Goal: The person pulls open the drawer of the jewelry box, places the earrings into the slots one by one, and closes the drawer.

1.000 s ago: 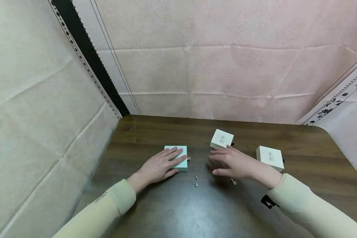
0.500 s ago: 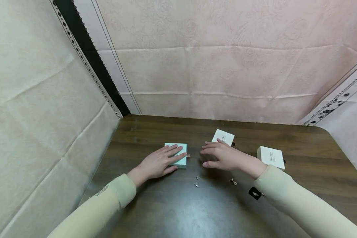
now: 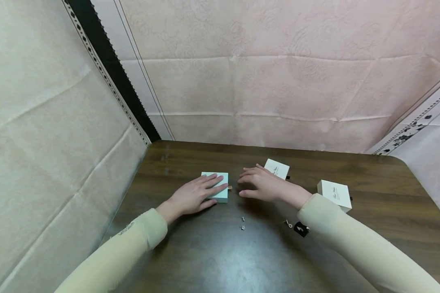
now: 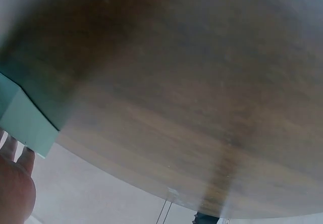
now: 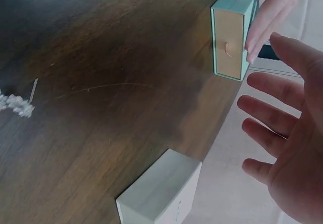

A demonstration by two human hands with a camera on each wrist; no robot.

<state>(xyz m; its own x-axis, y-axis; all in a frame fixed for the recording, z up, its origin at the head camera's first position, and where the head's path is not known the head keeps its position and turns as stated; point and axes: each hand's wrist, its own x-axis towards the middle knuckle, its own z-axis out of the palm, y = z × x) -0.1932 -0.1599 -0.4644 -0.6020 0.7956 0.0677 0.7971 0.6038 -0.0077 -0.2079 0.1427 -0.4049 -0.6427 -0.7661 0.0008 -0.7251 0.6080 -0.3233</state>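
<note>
My left hand (image 3: 191, 196) lies with its fingers spread over the top of a teal drawer-style jewelry box (image 3: 223, 197). A beige drawer front with a small ribbon pull faces right on that box, as the right wrist view shows. In the air to the right of the teal box is my right hand (image 3: 258, 184), fingers apart and holding nothing. It partly covers a white box (image 3: 277, 168) behind it. Two small silvery earrings (image 3: 243, 223) lie on the table in front of the hands. A gold-toned earring (image 3: 288, 224) lies near the right forearm.
Another white box (image 3: 334, 194) with printed lettering stands to the right, beyond the right forearm. The brown wooden table (image 3: 183, 260) ends at pale cloth hangings (image 3: 264, 89) at the back. A small black piece (image 3: 301, 229) hangs at the right cuff.
The teal box has slid a little away from me under my left hand. My right hand has moved left and farther away, toward the teal box. The earrings and white boxes stay put.
</note>
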